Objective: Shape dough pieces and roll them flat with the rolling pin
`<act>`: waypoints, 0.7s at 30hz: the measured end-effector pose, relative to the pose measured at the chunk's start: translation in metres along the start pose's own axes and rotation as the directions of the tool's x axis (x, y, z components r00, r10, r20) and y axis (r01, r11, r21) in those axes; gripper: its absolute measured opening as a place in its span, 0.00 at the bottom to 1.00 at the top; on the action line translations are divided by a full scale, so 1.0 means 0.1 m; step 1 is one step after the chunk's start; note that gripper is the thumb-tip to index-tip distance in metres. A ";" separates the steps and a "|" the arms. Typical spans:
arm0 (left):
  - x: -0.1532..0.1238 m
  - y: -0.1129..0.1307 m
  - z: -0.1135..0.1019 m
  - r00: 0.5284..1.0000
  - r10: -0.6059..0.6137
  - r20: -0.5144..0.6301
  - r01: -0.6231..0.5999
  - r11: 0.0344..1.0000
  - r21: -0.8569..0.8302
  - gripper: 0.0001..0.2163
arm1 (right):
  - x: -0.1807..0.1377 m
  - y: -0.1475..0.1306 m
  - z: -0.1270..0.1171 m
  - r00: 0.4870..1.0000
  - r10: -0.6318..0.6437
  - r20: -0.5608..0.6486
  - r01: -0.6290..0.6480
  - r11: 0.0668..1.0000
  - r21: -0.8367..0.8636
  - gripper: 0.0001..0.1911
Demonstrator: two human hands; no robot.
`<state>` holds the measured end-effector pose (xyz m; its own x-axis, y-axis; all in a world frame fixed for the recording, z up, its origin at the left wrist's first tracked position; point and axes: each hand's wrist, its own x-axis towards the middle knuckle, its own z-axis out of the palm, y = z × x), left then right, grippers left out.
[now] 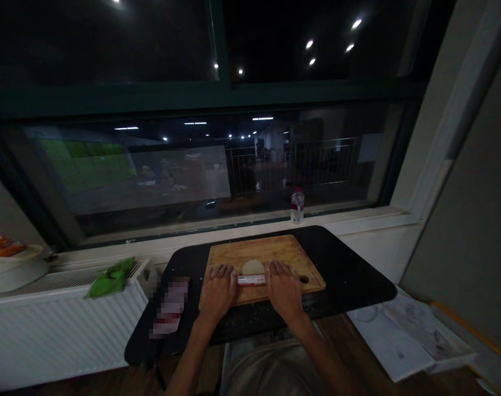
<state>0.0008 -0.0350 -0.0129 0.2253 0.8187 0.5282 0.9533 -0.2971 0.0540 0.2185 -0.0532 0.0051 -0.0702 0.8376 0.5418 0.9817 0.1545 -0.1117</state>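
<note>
My left hand (219,286) curls over the left end of a pale rolling pin (251,280) with red print, and my right hand (284,283) covers its right end. The pin lies crosswise against the near edge of a flat, rounded piece of pale dough (253,267). Whether the pin presses on the dough's front part cannot be seen. Beneath them is a wooden cutting board (229,253) with a dark hole near its right corner. Both ends of the pin are hidden under my fingers.
The board rests on a small black table (337,258). A blurred pinkish packet (173,305) lies at its left. On the windowsill stands a plastic bottle (297,205). A green cloth (111,278) hangs on the radiator (60,330), beside a white bowl (15,269). Printed sheets (411,330) lie low right.
</note>
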 end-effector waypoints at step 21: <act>0.00 0.00 0.00 0.997 -0.046 0.055 0.047 0.999 -0.011 0.23 | 0.07 0.02 0.01 0.999 -0.006 0.049 0.004 0.999 0.033 0.22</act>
<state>0.0008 -0.0350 -0.0134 0.1915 0.8572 0.4780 0.9606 -0.2636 0.0879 0.2196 -0.0465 0.0073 -0.0843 0.8613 0.5011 0.9750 0.1750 -0.1367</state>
